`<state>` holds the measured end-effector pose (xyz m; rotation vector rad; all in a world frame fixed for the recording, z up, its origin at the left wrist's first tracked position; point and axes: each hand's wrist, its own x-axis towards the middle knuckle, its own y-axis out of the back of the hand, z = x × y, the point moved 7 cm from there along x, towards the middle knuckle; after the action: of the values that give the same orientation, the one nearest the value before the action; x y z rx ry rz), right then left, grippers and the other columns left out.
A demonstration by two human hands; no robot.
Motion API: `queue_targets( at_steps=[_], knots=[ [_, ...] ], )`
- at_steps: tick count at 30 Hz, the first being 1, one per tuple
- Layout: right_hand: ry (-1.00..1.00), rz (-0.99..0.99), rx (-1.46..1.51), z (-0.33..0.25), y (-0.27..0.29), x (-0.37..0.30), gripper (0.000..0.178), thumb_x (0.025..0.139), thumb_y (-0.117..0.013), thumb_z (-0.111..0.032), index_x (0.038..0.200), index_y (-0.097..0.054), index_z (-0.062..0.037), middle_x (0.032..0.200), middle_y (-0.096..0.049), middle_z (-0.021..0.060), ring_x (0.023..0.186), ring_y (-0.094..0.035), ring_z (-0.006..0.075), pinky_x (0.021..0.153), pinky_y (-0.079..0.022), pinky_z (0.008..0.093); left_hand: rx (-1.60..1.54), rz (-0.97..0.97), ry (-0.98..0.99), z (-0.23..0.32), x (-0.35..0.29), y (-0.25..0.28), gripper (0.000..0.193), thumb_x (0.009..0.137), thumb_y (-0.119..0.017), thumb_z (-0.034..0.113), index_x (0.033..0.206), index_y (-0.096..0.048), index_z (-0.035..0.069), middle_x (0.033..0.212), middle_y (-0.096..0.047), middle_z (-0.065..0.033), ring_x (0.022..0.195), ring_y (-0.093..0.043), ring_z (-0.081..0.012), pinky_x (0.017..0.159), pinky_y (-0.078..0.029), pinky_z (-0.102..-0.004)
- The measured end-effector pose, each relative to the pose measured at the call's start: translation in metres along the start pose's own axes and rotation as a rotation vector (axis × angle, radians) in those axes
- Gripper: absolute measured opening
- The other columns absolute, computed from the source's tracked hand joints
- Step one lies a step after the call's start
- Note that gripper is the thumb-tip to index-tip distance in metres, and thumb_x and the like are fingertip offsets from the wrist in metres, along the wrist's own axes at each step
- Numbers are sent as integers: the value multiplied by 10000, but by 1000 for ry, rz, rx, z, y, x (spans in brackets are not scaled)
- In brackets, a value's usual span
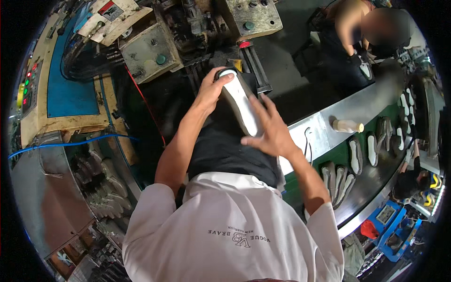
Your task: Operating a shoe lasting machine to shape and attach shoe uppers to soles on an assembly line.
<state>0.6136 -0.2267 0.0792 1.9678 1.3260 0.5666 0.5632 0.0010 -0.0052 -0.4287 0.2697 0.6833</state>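
A dark shoe upper with a white underside (240, 101) is tilted in front of my lap, its white face turned up. My left hand (210, 92) grips its far end, the thumb pressed on the white face and the fingers behind. Along the shoe's right edge is my right hand (272, 128), fingers spread and slightly blurred; I cannot tell whether it touches the shoe. What fills the inside of the upper is hidden.
A machine with two metal control boxes (149, 54) stands ahead. On the right a metal bench edge (324, 129) carries a bottle (347, 126), and several shoe uppers (337, 181) lie beyond it. A rack of shoes (105, 188) is at left. Another person (350, 37) sits far right.
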Motion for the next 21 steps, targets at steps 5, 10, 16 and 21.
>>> queue_targets(
  at_steps=[5,10,16,21],
  knots=[
    [54,-26,-382,8,-29,-30,916,784,-895,-211,1608,-535,-385,1754,-235,263,1274,-540,485,1082,-556,529,222,76,42,-33,20,-2,322,1005,-759,227,1272,-749,48,1162,-767,-93,1075,-713,-257,961,-540,-389],
    [44,14,-399,9,-30,-27,882,784,-876,-192,1581,-566,-405,1759,-244,255,1228,-541,496,1015,-585,544,765,239,-581,3,19,-3,219,1015,-696,158,1123,-792,-7,1079,-781,-198,1016,-759,-372,893,-576,-416],
    [91,-15,-448,2,-30,-21,944,774,-882,-238,1626,-510,-401,1775,-264,184,1199,-543,488,994,-600,529,762,227,-504,-9,27,14,239,1034,-685,170,1143,-786,-18,1106,-793,-193,1040,-770,-353,912,-579,-410],
    [11,-32,-348,6,-22,-17,916,803,-867,-236,1632,-508,-385,1767,-283,179,1176,-556,477,984,-597,530,415,-38,-184,-31,39,28,467,1106,-654,348,1410,-682,-5,1323,-750,-165,1175,-745,-315,986,-579,-446]
  ],
)
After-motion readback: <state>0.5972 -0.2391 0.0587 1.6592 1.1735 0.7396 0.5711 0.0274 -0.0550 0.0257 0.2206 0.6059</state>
